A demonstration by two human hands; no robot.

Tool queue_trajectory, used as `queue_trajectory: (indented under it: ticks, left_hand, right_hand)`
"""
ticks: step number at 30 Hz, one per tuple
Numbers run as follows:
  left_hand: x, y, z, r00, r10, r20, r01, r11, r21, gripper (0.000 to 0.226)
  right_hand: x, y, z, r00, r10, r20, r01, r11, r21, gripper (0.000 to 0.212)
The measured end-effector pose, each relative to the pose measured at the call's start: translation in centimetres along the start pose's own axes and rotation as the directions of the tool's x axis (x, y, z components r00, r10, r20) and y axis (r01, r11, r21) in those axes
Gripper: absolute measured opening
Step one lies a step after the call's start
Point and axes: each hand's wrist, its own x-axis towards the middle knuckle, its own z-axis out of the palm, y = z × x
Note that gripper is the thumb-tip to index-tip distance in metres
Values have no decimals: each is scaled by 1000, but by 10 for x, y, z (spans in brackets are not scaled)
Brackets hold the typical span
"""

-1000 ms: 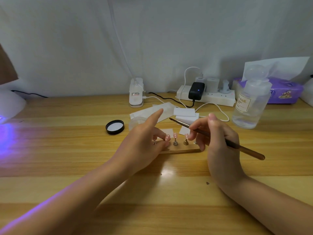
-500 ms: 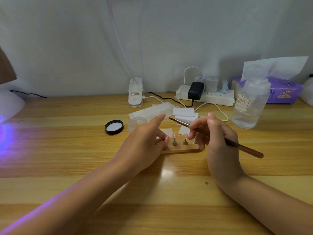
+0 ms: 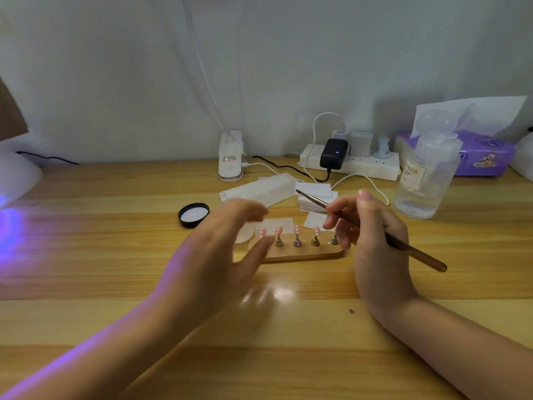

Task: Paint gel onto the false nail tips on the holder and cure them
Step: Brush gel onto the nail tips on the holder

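You are pinching the brush in your right hand, bristles raised off the tips. Your left hand is hovering blurred, fingers loosely spread, gripping nothing. The nail tips are standing on pegs in the wooden holder, mid-worktop. Judgement: tips are looking light, thin and easily knocked; steady the holder by its base edge, not the pegs.

Holder: flat wooden base with rounded ends, lying on the counter. Nail tips: pale pink, glossy, upright in a row on small metal stands along the holder. Brush: slim brown handle, tilted above the holder's right end, bristles pointing up-left.
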Motion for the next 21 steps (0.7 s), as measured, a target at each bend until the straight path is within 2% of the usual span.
queue_trajectory:
  ticks: [2, 6, 8, 11, 14, 21]
  left_hand:
    - [-7, -7, -4, 999, 29, -27, -30, 999, -23, 21]
    - [-13, -19, -3, 1000, -21, -18, 20, 999, -38, 36]
    - [-13, -21, 0, 997, -67, 50, 69, 996, -55, 39]
    - [-12, -24, 5, 976, -177, 127, 185, 981, -59, 29]
    - [-10, -24, 13, 954, -276, 119, 282, 959, -39, 32]
    - [-6, -23, 21, 910, -403, 98, 411, 907, -88, 15]
  right_hand:
    - [0, 0, 0, 1000, 2, -7, -2, 1000, -11, 39]
    - [1, 1, 0, 1000, -11, -21, 10, 999, -42, 39]
    - [1, 2, 0, 999, -8, -34, 6, 998, -61, 38]
    - [2, 3, 0, 998, 9, -59, -14, 997, -74, 39]
    - [4, 4, -1, 996, 39, -84, -45, 996, -74, 39]
    - [4, 5, 0, 996, 59, -68, -65, 994, -87, 39]
